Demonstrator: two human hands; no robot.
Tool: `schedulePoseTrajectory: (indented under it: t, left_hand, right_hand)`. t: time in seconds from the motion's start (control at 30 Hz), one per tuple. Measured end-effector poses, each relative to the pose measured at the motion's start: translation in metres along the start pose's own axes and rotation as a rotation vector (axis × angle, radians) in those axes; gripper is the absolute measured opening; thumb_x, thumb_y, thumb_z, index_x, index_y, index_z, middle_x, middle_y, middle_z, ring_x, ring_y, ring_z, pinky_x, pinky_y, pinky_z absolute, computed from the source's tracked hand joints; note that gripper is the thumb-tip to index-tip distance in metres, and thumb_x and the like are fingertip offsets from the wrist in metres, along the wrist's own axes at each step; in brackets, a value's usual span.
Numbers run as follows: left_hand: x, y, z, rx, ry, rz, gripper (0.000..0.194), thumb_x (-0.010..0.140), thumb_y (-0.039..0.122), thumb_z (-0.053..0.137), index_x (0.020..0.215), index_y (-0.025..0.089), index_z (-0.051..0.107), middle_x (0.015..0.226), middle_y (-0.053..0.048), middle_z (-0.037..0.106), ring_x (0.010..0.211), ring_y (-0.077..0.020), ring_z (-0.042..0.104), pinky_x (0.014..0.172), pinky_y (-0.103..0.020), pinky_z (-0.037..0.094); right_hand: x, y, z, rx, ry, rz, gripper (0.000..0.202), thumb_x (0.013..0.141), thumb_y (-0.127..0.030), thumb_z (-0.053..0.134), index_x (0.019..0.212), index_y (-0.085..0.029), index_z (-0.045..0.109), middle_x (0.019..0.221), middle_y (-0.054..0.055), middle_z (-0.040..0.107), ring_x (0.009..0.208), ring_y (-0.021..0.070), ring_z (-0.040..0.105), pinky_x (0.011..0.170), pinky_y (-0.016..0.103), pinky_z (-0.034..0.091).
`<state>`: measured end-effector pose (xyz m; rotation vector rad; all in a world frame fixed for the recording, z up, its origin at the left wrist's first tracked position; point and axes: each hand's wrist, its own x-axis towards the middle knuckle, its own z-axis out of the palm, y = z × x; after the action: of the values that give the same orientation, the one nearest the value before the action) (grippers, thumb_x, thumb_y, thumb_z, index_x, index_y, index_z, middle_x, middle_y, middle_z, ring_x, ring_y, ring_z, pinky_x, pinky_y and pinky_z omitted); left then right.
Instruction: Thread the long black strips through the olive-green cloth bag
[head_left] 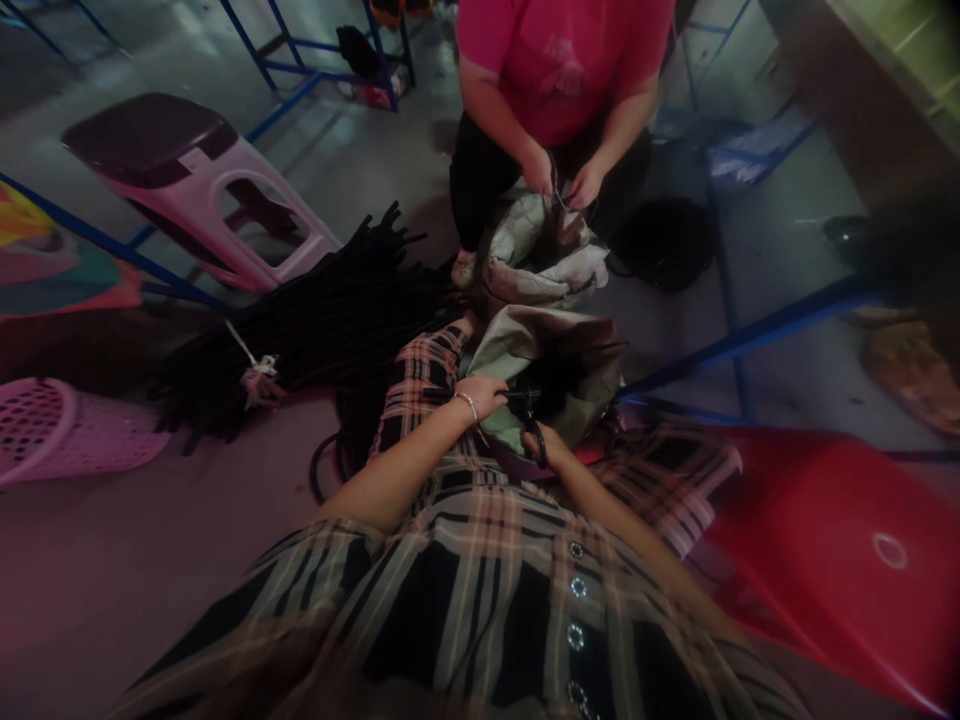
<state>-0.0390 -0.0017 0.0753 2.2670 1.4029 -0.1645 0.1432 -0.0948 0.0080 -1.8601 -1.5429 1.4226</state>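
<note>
My left hand (482, 397) is closed around a thin black tube (516, 394) that points to the right. Close by on the right, my right hand (546, 446) grips black-handled scissors (535, 432), whose upper part meets the tube near its end. Both hands are at the near edge of an open pale green sack (506, 345) with dark contents inside. A large bundle of long black tubes (322, 320), tied with a pale strip, lies on the floor to the left.
Opposite, a person in a pink shirt (562, 70) works over another sack (525, 280). A pink stool (285, 230) and pink basket (82, 430) stand left. A red stool (840, 540) and blue metal frame (772, 325) are right.
</note>
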Motion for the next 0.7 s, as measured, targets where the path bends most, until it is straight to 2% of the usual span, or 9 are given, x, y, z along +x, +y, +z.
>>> schedulePoseTrajectory:
  t: [0.23,0.5,0.7]
  left_hand:
    - [0.001,-0.001,0.001,-0.009,0.006,-0.011,0.033,0.086,0.039,0.051,0.112,0.031,0.069,0.111,-0.001,0.068,0.105,-0.0212,0.060,0.083,-0.029,0.046]
    - [0.000,0.002,-0.001,-0.033,-0.011,-0.040,0.033,0.085,0.039,0.053,0.113,0.030,0.068,0.112,0.000,0.068,0.105,-0.0206,0.060,0.087,-0.028,0.046]
    - [0.002,0.000,0.002,-0.037,-0.020,-0.053,0.034,0.085,0.039,0.053,0.114,0.029,0.068,0.112,-0.001,0.068,0.106,-0.0218,0.060,0.087,-0.029,0.046]
  right_hand:
    - [-0.003,-0.003,0.004,0.147,-0.024,0.075,0.014,0.074,-0.025,0.048,0.062,-0.017,0.051,0.054,0.000,0.055,0.047,0.0107,0.050,0.044,0.020,0.036]
    - [-0.004,-0.007,0.009,0.155,0.007,0.154,0.016,0.070,-0.023,0.048,0.056,-0.017,0.050,0.041,0.000,0.049,0.041,0.0118,0.049,0.039,0.019,0.034]
    - [0.000,0.004,0.014,0.098,0.083,0.081,0.020,0.071,-0.025,0.048,0.052,-0.018,0.048,0.045,-0.001,0.049,0.043,0.0103,0.046,0.041,0.019,0.033]
